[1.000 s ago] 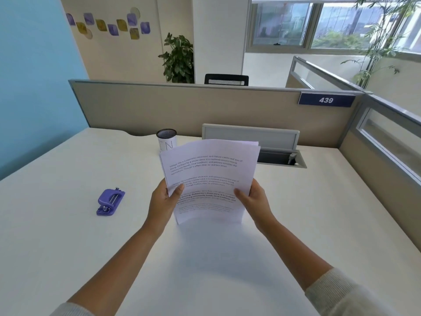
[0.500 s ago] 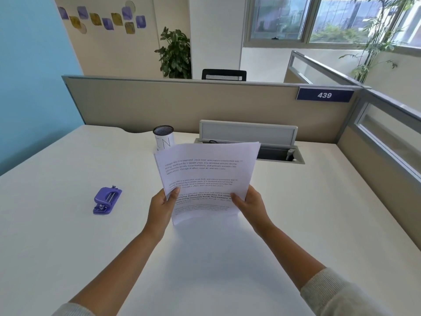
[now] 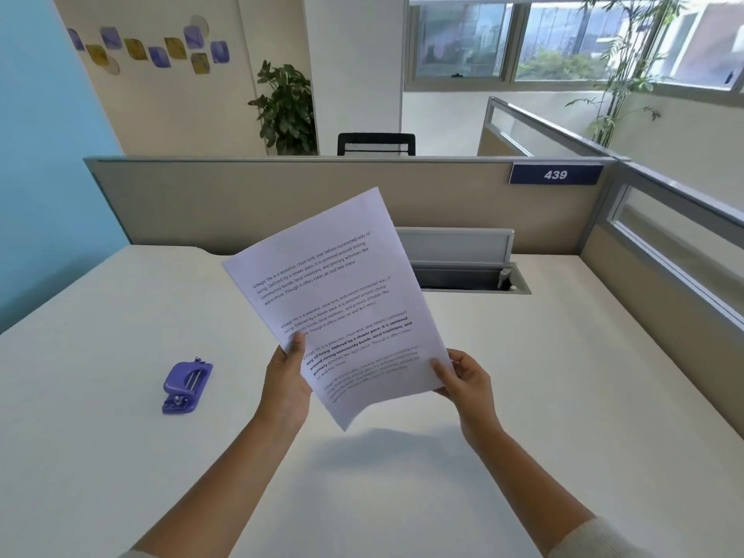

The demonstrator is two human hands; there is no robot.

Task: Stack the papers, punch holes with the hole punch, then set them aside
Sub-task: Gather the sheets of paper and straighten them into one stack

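Purple hole punch [image 3: 187, 387] lies on the counter [image 3: 563, 396] left of your left hand [image 3: 286, 382]; with your right hand [image 3: 465, 380] it grips the tilted papers [image 3: 342, 300].

Bare tabletop [image 3: 120, 457] lies between the hands and the purple hole punch [image 3: 186, 387] at left. The open cable tray [image 3: 467, 277] and the partition [image 3: 241, 203] block the far side.
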